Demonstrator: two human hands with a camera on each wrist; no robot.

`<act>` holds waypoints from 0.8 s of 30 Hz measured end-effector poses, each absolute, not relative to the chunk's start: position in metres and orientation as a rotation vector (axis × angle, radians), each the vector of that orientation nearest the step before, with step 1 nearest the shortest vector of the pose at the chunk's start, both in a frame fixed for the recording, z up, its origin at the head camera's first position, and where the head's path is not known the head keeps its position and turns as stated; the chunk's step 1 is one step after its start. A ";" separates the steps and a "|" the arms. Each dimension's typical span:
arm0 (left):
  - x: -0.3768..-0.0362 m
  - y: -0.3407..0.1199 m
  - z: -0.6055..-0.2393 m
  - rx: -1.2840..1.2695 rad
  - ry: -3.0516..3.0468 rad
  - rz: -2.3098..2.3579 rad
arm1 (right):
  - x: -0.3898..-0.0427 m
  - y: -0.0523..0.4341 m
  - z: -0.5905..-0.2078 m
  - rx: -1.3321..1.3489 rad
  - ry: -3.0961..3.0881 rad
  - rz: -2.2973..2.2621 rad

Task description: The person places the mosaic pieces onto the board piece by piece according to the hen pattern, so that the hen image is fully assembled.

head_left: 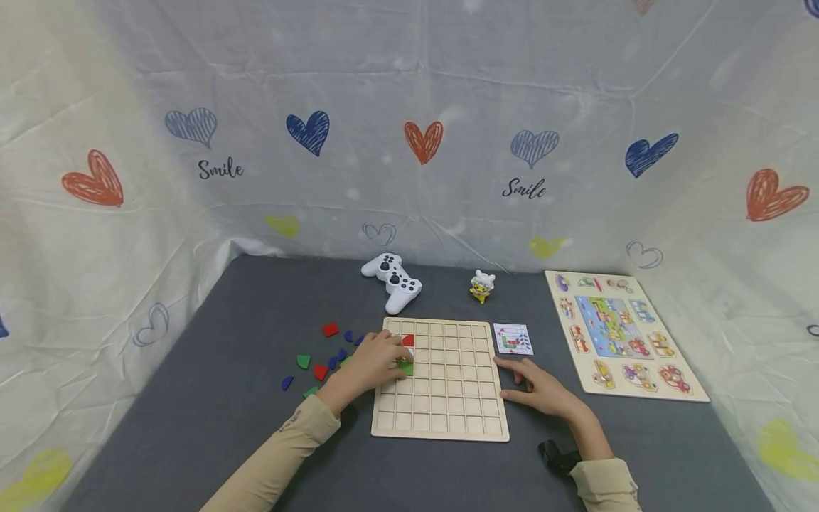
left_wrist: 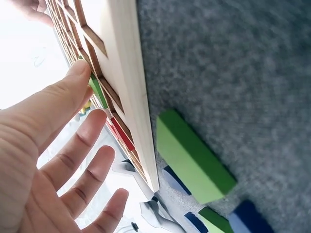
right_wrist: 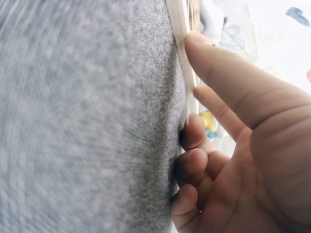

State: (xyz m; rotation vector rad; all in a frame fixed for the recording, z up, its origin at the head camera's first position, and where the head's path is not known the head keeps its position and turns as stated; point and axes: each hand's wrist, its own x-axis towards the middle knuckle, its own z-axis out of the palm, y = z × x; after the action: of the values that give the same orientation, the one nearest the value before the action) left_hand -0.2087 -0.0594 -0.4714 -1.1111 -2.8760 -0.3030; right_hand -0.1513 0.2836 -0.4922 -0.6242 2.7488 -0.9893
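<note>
A wooden grid board (head_left: 441, 377) lies in the middle of the grey mat. My left hand (head_left: 392, 357) reaches over the board's left edge with straight fingers, and its thumb presses a green piece (head_left: 406, 368) in a cell. In the left wrist view the thumb (left_wrist: 73, 80) lies on that green piece (left_wrist: 97, 91), with a red piece (left_wrist: 122, 135) seated further along. The red piece (head_left: 408, 340) sits near the board's top left. My right hand (head_left: 515, 378) rests on the mat by the right edge, holding nothing. Its thumb (right_wrist: 214, 58) touches the board's rim (right_wrist: 181, 34), the other fingers loosely curled.
Several loose red, blue and green pieces (head_left: 320, 359) lie left of the board, one a green block (left_wrist: 194, 162) close to its edge. Behind stand a white game controller (head_left: 392, 281), a small toy figure (head_left: 482, 286), a pattern card (head_left: 513, 338) and a picture puzzle (head_left: 621, 333). Cloth walls enclose the mat.
</note>
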 end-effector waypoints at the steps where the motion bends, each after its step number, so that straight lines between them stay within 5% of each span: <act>1: -0.209 -0.059 -0.472 -1.114 -2.873 -0.307 | -0.151 0.284 -0.492 -0.624 2.748 -0.990; 24: -0.206 -0.097 -0.467 -0.949 -2.891 -0.423 | -0.152 0.284 -0.492 -0.643 2.759 -0.999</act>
State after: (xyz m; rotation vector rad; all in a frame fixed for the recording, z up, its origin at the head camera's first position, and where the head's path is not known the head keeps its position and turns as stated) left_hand -0.2056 -0.0972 -0.4671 -0.9486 -2.8909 -0.4227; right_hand -0.1518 0.2836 -0.4919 -0.6429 2.7589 -0.9988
